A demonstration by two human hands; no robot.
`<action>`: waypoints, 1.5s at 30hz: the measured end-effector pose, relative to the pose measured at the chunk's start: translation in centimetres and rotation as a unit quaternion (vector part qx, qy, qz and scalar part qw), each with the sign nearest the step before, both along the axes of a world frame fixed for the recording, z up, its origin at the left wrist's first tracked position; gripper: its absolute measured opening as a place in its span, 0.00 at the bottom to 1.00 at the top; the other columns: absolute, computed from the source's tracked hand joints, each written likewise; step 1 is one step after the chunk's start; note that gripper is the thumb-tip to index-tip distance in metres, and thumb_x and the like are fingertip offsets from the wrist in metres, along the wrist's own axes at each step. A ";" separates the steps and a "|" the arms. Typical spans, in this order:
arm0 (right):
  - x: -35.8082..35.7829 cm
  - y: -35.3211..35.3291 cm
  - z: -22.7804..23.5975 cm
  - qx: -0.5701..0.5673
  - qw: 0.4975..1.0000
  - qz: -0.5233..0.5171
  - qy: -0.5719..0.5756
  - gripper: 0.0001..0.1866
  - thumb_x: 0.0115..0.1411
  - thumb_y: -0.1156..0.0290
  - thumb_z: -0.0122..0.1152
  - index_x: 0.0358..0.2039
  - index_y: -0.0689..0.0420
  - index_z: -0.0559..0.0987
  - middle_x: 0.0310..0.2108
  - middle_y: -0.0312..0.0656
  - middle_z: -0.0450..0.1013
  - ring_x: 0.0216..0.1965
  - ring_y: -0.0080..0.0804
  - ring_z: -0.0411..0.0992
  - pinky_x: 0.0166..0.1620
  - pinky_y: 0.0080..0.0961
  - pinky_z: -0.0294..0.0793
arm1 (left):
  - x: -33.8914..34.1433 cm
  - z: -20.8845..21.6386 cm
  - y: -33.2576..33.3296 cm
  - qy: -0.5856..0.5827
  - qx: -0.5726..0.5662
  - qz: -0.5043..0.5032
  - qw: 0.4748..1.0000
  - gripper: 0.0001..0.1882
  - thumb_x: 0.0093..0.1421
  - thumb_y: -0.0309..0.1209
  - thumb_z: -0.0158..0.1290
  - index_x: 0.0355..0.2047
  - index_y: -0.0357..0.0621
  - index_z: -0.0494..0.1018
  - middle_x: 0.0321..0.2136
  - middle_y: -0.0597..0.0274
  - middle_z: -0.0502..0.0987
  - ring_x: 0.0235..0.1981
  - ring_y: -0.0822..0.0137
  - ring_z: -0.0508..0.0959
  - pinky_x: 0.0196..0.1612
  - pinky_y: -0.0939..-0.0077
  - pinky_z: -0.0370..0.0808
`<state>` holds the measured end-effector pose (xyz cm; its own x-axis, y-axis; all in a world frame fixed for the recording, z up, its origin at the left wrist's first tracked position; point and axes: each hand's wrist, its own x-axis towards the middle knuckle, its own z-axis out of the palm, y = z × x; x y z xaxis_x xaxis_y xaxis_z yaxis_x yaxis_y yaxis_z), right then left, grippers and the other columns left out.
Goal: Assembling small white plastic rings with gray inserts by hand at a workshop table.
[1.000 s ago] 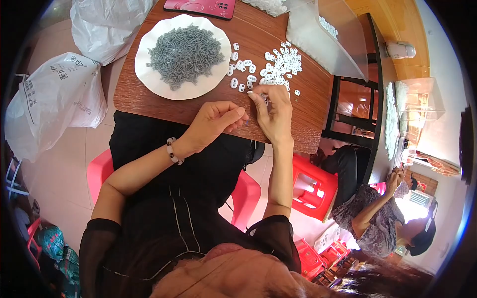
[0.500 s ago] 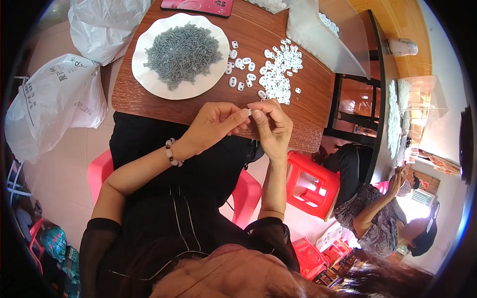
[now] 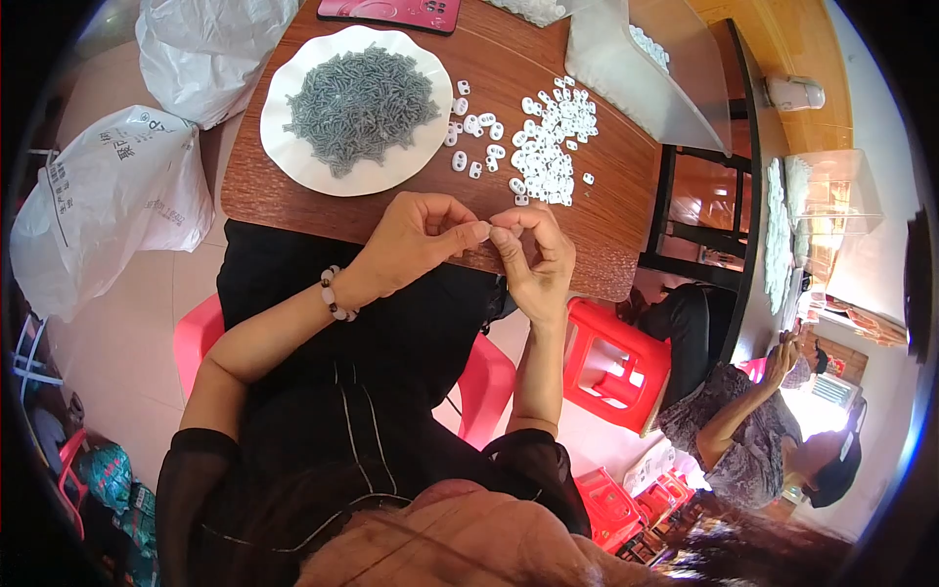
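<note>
My left hand (image 3: 419, 240) and my right hand (image 3: 536, 262) meet fingertip to fingertip over the near edge of the brown table (image 3: 323, 210). Thumb and index finger of each are pinched together on a small white plastic piece, now almost wholly covered by the fingertips. Beyond my left hand stands a white scalloped plate (image 3: 391, 176) heaped with short grey spring-like pieces (image 3: 362, 108). Past my right hand lies a pile of small white two-holed plastic pieces (image 3: 543, 161). Several more white pieces (image 3: 460, 160) are scattered between plate and pile.
A pink phone (image 3: 391, 12) lies at the far table edge. A translucent bin (image 3: 636, 73) stands at the far right. White sacks (image 3: 117, 196) are on the left, a red stool (image 3: 616, 367) on the right. Another person (image 3: 748, 430) works at a dark table at right.
Both hands have dipped slightly toward me. The white piece that showed between the fingertips is now mostly covered. The plate and piles stay where they were.
</note>
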<state>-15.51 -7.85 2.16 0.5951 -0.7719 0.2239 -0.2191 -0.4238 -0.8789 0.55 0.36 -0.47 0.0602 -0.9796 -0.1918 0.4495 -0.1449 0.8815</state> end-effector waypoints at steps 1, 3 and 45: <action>0.0 -0.1 0.1 -0.041 0.999 0.016 0.011 0.07 0.50 0.81 0.64 0.32 0.59 0.78 0.24 0.36 0.71 0.28 0.27 0.66 0.32 0.21 0.66 | 0.1 0.2 0.0 0.000 0.000 0.000 1.000 0.10 0.60 0.35 0.56 0.31 0.39 0.76 0.24 0.68 0.77 0.22 0.82 0.71 0.27 0.89 0.68; 0.0 -0.2 0.5 -0.098 0.994 0.038 0.010 0.08 0.49 0.81 0.65 0.32 0.59 0.79 0.25 0.37 0.72 0.28 0.29 0.67 0.32 0.22 0.67 | 0.3 0.5 0.0 0.033 0.045 -0.014 0.998 0.09 0.60 0.32 0.56 0.31 0.37 0.77 0.22 0.68 0.76 0.22 0.82 0.71 0.26 0.89 0.67; 1.8 0.1 -0.4 -0.086 0.995 -0.030 0.029 0.04 0.52 0.78 0.65 0.29 0.60 0.80 0.25 0.37 0.74 0.25 0.24 0.66 0.32 0.19 0.66 | 11.2 2.8 -1.6 -0.548 -0.023 0.206 0.811 0.07 0.56 0.30 0.58 0.33 0.41 0.80 0.25 0.62 0.79 0.23 0.73 0.73 0.26 0.77 0.68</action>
